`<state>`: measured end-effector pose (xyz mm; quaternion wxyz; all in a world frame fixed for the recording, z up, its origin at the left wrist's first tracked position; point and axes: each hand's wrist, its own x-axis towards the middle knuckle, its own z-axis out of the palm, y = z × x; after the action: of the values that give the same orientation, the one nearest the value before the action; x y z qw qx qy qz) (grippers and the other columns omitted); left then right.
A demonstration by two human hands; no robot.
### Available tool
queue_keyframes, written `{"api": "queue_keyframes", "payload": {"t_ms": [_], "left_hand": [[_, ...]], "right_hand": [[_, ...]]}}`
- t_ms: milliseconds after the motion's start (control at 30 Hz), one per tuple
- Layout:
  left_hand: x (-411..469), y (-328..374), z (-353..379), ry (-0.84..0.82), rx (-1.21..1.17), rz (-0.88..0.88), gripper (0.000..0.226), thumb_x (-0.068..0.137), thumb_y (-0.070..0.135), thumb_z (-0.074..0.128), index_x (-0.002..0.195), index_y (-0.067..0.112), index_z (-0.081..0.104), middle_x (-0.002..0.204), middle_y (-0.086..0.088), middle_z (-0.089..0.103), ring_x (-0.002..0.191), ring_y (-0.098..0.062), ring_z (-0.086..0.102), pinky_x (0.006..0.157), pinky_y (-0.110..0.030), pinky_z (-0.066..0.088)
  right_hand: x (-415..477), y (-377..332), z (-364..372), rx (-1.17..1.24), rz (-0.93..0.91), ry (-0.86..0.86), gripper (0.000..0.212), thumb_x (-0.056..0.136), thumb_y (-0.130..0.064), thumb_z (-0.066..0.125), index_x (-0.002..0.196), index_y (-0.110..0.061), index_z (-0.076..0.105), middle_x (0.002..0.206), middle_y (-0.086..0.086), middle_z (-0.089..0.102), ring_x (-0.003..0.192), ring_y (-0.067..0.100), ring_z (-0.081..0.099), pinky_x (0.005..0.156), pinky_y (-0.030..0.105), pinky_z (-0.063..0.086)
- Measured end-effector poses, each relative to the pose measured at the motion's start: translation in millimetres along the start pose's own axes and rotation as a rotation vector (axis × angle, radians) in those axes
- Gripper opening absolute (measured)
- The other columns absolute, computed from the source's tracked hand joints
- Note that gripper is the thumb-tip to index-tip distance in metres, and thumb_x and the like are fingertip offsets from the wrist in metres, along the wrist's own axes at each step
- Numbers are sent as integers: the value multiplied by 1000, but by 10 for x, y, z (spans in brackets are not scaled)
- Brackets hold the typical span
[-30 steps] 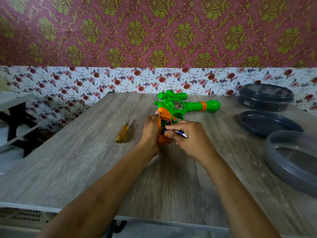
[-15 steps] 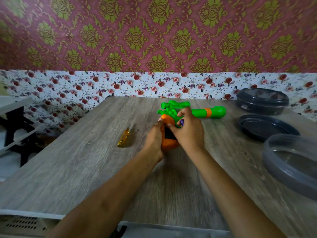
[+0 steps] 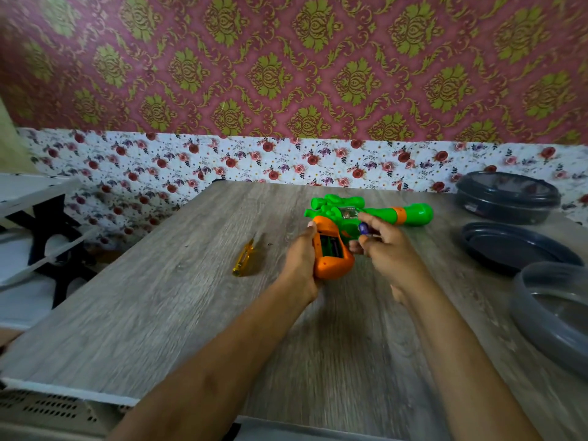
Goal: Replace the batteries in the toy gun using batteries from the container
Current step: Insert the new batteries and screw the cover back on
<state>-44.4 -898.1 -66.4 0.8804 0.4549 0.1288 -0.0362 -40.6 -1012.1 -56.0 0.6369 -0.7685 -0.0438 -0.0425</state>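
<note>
A green toy gun (image 3: 410, 214) with an orange grip lies on the wooden table (image 3: 159, 313), barrel pointing right. The battery bay in the grip is uncovered and dark inside. My left hand (image 3: 300, 259) grips the left side of the orange grip. Just right of the bay, my right hand (image 3: 386, 249) pinches a small purple battery (image 3: 363, 228), held clear of the gun. A dark lidded container (image 3: 506, 198) stands at the back right.
A yellow-handled screwdriver (image 3: 243, 258) lies left of the gun with a tiny screw beside it. A dark lid (image 3: 515, 246) and a grey round container (image 3: 553, 316) sit at the right edge. A white shelf stands off the table's left side.
My right hand has lifted off the grip and drawn back to the right with the purple battery, uncovering the battery bay. My left hand still holds the grip.
</note>
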Motion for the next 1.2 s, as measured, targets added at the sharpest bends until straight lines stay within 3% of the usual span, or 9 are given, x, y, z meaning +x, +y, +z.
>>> {"api": "queue_keyframes", "payload": {"t_ms": [100,167,233,333,467,600,800,967,1200], "left_hand": [[22,-16,5,-6,0,-5,31,99,38,38,112,13,51,83,-9,61,66,-18,58,50,-25,51],[23,-7,14,-18,-15,-10,32,100,37,37,105,11,54,81,-9,60,65,-17,59,50,-25,51],[10,-2,28,-52,-30,-8,34,101,35,33,98,10,56,83,-11,60,64,-18,60,54,-26,52],[28,-9,23,-76,-38,1,37,102,34,29,94,11,56,89,-11,60,76,-19,58,69,-29,47],[29,-10,10,-59,-20,5,40,103,34,24,90,11,54,87,-9,60,73,-15,57,62,-24,49],[43,-13,-24,-30,9,26,38,102,34,29,86,13,56,78,-7,62,69,-16,58,65,-28,46],[62,4,-36,-18,32,50,36,103,33,28,82,14,50,77,-5,53,65,-14,51,39,-15,46],[81,-4,-35,-47,58,67,35,103,33,26,82,16,48,79,-4,50,68,-14,49,60,-26,43],[113,-49,-70,42,212,118,36,100,39,35,102,10,57,94,-12,64,74,-21,60,63,-28,46]], "right_hand": [[-69,-32,-8,-158,-325,132,48,84,0,60,128,-14,48,119,5,55,108,18,58,94,31,48],[-86,-36,24,-338,-583,225,34,79,3,63,111,-8,58,113,8,57,103,16,58,92,26,49],[-104,-53,50,-394,-674,251,24,76,3,65,98,-6,66,102,11,56,93,15,58,87,19,45],[-125,-73,66,-371,-617,140,19,73,-7,72,92,-9,72,88,3,59,82,16,60,80,28,50],[-136,-70,69,-387,-578,64,20,70,-10,76,89,-8,71,90,8,71,82,23,67,79,44,55],[-193,-139,41,-557,-605,24,22,77,-12,70,99,-8,73,100,9,73,89,23,67,86,36,52],[-234,-155,-26,-604,-556,-121,30,87,-5,54,114,-11,66,117,5,67,112,17,59,96,23,42],[-231,-171,-39,-486,-484,-124,24,85,-7,60,107,-11,70,106,3,71,97,11,63,86,20,44],[-219,-155,-35,-519,-476,-180,16,82,-11,66,94,-16,74,93,0,74,90,13,66,87,32,51]]}}
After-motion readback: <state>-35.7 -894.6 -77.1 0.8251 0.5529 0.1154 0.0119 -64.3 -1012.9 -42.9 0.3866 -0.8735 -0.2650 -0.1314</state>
